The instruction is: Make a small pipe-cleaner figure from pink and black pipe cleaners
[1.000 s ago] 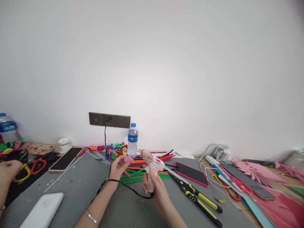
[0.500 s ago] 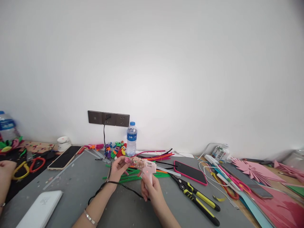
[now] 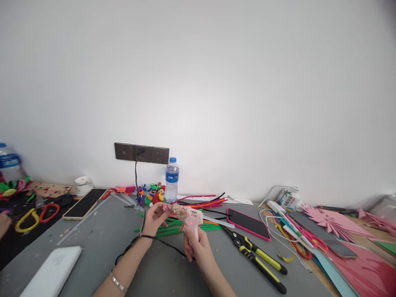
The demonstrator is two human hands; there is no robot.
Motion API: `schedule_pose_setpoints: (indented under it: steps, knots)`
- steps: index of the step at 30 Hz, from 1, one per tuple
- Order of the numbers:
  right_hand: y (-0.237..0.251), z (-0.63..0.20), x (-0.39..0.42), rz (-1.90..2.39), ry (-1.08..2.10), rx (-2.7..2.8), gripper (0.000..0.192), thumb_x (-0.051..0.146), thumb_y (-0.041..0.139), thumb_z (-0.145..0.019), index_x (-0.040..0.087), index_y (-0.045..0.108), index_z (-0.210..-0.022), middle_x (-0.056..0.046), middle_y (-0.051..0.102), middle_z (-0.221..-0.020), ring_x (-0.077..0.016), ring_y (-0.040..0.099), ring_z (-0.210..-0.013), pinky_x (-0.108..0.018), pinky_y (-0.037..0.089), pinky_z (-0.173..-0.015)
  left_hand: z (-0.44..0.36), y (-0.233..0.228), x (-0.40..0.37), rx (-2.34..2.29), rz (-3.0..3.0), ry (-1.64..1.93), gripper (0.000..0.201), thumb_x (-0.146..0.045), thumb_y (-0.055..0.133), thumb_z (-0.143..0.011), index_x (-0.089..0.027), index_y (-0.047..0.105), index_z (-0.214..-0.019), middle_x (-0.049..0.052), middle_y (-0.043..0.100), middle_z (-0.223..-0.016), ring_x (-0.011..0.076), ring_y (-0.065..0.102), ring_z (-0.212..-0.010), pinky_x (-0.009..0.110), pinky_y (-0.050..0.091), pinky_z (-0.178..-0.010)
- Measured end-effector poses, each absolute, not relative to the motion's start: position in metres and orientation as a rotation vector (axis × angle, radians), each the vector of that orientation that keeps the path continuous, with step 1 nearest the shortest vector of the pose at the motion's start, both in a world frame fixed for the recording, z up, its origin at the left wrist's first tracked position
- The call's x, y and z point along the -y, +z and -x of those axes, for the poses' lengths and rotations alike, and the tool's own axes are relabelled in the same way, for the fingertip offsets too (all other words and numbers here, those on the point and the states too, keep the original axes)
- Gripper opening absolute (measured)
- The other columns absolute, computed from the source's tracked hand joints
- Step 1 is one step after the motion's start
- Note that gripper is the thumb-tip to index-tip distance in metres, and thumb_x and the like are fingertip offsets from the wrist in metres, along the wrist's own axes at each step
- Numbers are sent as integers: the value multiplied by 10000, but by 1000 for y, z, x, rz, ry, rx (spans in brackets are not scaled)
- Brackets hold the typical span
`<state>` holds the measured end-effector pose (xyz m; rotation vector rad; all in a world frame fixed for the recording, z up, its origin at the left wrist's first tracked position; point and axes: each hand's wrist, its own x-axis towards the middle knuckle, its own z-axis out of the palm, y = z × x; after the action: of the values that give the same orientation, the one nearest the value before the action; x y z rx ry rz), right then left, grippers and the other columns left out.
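Observation:
My right hand (image 3: 195, 243) is wrapped round the handle of a pale pink glue gun (image 3: 194, 222), whose nozzle end points left. A clear glue stick (image 3: 221, 222) sticks out of its back, and a small red light glows on its body. At the nozzle end, my left hand (image 3: 155, 218) pinches a small pink piece (image 3: 168, 207); its exact kind is too small to make out. A black cord (image 3: 167, 244) runs under my left wrist toward the gun's handle. Green pipe cleaners (image 3: 182, 229) lie on the table behind my hands.
Yellow-black pliers (image 3: 256, 258) and a pink-cased phone (image 3: 249, 224) lie to the right. A water bottle (image 3: 172, 179) stands by the wall beside small pipe-cleaner figures (image 3: 151, 194). At left are a white power bank (image 3: 52, 272), another phone (image 3: 85, 204) and a co-worker's hand (image 3: 4, 222).
My two hands, the glue gun and the pink piece have stayed almost in place. The co-worker's hand at the left edge has drawn back further out of view.

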<state>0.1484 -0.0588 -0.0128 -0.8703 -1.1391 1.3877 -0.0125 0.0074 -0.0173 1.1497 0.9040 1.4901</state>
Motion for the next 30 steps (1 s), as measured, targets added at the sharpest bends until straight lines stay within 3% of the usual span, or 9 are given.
schedule_pose_setpoints:
  steps: [18,30]
  knots:
    - [-13,-150,59,892,1393,1127,512,666,578,-758,157,534,-774,127,341,-361,-35,260,-257,-166,214,-293,8,-7,1,-880,-1113,1594,324,-373,776,-638,-145,667,-841,57,712,-756,209,669,-658,200,506,-346]
    - [-11,-149,60,911,1392,1115,522,678,584,-742,159,531,-762,126,341,-352,-35,255,-258,-165,204,-298,17,-6,-5,-861,-1091,1527,341,-317,778,-631,-120,649,-877,121,700,-861,286,653,-792,267,549,-355]
